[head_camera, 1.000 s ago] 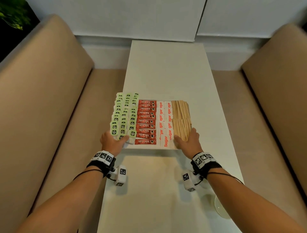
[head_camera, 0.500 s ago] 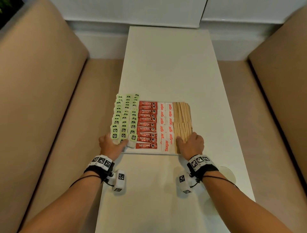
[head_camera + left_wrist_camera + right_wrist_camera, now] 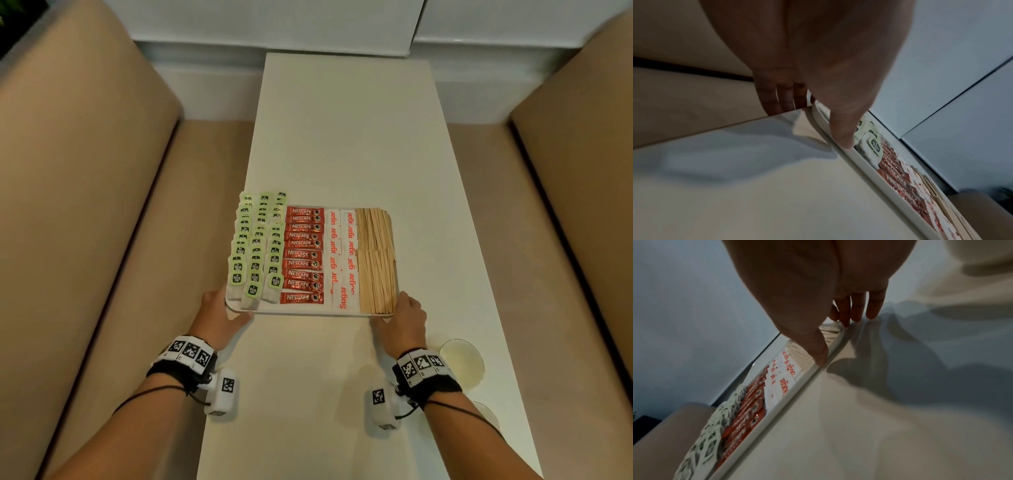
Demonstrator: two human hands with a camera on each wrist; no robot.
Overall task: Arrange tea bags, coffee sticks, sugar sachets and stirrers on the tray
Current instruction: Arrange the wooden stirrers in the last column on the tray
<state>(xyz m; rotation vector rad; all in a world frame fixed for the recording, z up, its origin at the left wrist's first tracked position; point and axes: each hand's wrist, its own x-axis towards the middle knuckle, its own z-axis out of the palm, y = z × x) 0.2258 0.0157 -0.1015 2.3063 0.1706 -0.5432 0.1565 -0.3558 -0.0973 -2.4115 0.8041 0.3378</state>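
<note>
Thumbs on the near rim, fingers seemingly tucked under the corners, my left hand (image 3: 219, 313) and right hand (image 3: 402, 317) grip the filled tray (image 3: 301, 311) on the table (image 3: 342, 137), so I keep it level and move slowly.

Tray (image 3: 301, 311): far rim hidden beneath tea bags (image 3: 255, 240) and stirrers (image 3: 376, 260). Left hand (image 3: 219, 313): fingers pass under the tray's left corner, out of the head view. Right hand (image 3: 400, 320): fingertips hidden behind the right corner. Sugar sachets (image 3: 342, 253) overlap, so most lettering is cut short. Tea-bag tag print is too small to read. Wrist views are blurred.
</note>
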